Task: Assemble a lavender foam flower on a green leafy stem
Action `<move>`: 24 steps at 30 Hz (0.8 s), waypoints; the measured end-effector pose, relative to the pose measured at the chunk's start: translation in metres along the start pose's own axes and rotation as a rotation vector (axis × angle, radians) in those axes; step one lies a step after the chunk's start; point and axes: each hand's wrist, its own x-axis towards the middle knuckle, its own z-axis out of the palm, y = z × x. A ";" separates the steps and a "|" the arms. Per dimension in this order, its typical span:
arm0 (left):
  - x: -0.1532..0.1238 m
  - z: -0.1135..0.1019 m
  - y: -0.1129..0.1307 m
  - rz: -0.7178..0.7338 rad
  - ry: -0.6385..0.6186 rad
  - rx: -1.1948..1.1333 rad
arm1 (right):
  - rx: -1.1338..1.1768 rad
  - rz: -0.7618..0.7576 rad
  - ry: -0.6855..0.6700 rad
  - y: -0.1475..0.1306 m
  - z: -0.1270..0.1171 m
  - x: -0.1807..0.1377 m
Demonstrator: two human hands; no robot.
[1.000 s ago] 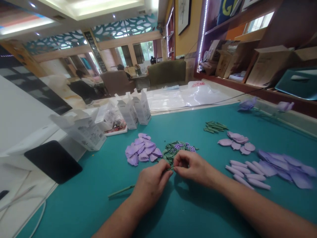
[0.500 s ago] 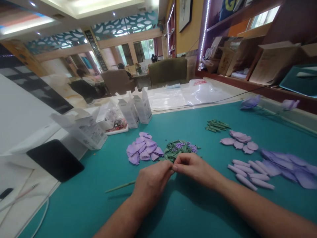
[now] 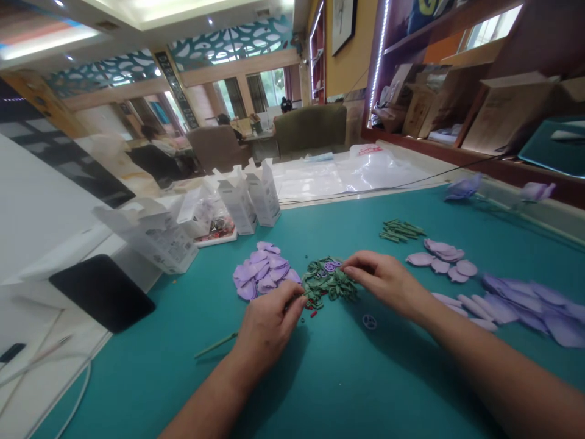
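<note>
My left hand [image 3: 269, 324] is closed on a thin green stem [image 3: 214, 346] that trails down-left over the teal mat [image 3: 347, 378]. Its fingertips sit at the near edge of a pile of small green pieces [image 3: 328, 284] mixed with purple rings. My right hand [image 3: 387, 279] reaches over the right side of that pile, with thumb and forefinger pinched together at its top; what they grip is too small to make out. A single purple ring [image 3: 369, 321] lies on the mat below my right wrist. A heap of purple petals [image 3: 262, 277] lies left of the pile.
More purple petals [image 3: 442, 257] and long purple pieces [image 3: 525, 300] lie to the right, with green sticks [image 3: 400, 230] behind. White cartons [image 3: 249, 198] and a black pad [image 3: 103, 292] stand at the left. Clear plastic sheeting [image 3: 351, 174] covers the far table. Shelves with boxes [image 3: 498, 110] line the right.
My hands have parted. The right hand has moved up and right onto the green pile. The left hand stays with the stem. A purple ring now lies on the mat.
</note>
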 end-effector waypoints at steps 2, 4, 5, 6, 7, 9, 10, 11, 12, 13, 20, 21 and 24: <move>0.000 0.001 -0.001 -0.006 -0.003 0.002 | -0.080 -0.047 0.001 0.003 0.001 0.000; 0.001 0.001 -0.001 -0.007 -0.002 0.005 | -0.163 -0.081 -0.024 0.004 0.002 -0.001; 0.001 0.001 -0.001 -0.005 -0.001 0.008 | -0.204 -0.094 -0.039 0.005 0.002 -0.001; 0.001 0.001 -0.001 -0.003 -0.001 0.011 | -0.243 -0.104 -0.052 0.005 0.003 -0.001; 0.001 0.001 -0.001 -0.001 0.000 0.013 | -0.275 -0.112 -0.064 0.006 0.003 -0.001; 0.001 0.001 -0.001 -0.001 -0.001 0.018 | -0.324 -0.117 -0.080 0.007 0.003 -0.001; 0.000 0.001 0.000 -0.003 -0.002 0.022 | -0.343 -0.120 -0.088 0.007 0.003 -0.001; 0.000 0.001 0.000 -0.006 -0.003 0.027 | -0.362 -0.123 -0.098 0.008 0.003 -0.001; 0.001 0.001 0.000 -0.008 -0.005 0.033 | -0.383 -0.125 -0.107 0.008 0.003 -0.001; 0.001 0.001 0.000 -0.010 -0.005 0.038 | -0.407 -0.128 -0.118 0.007 0.003 -0.001; 0.001 0.002 0.000 0.007 -0.011 0.035 | -0.558 -0.094 -0.242 0.005 0.006 -0.004; 0.001 0.002 0.001 0.010 -0.013 0.037 | -0.567 -0.092 -0.256 0.004 0.007 -0.005; 0.001 0.002 0.002 0.015 -0.020 0.038 | -0.594 -0.088 -0.281 0.003 0.010 -0.005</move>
